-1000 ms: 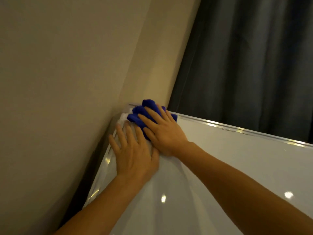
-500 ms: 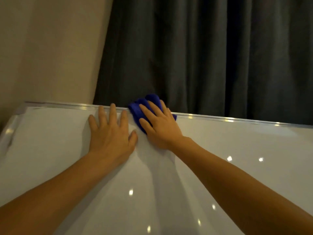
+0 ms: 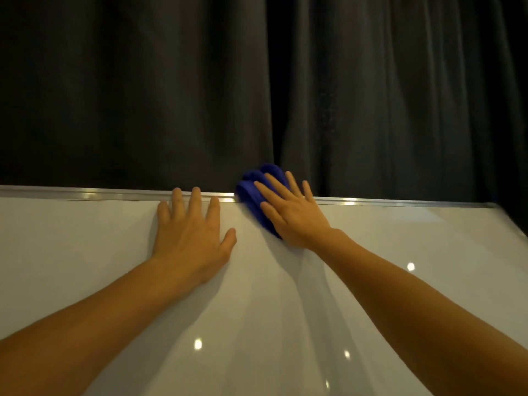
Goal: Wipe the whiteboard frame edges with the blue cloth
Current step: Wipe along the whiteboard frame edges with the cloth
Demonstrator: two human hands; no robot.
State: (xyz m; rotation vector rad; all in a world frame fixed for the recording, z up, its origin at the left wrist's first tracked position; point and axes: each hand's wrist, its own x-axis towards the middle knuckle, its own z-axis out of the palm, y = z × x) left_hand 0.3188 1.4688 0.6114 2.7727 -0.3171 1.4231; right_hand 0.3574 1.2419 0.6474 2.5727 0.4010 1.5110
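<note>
A white glossy whiteboard (image 3: pixel 114 252) fills the lower half of the view, and its silver top frame edge (image 3: pixel 85 193) runs left to right. A bunched blue cloth (image 3: pixel 253 192) lies over that top edge near the middle. My right hand (image 3: pixel 291 212) presses flat on the cloth with fingers spread, covering its right part. My left hand (image 3: pixel 191 232) lies flat on the board just left of the cloth, fingertips reaching the frame, holding nothing.
A dark grey curtain (image 3: pixel 257 81) hangs close behind the board along its whole top edge. The board's right corner (image 3: pixel 497 207) shows at the far right. Ceiling lights reflect as bright spots on the board.
Both hands and the cloth have slid rightward along the top frame, away from the left corner by the beige wall. The wall has left the view.
</note>
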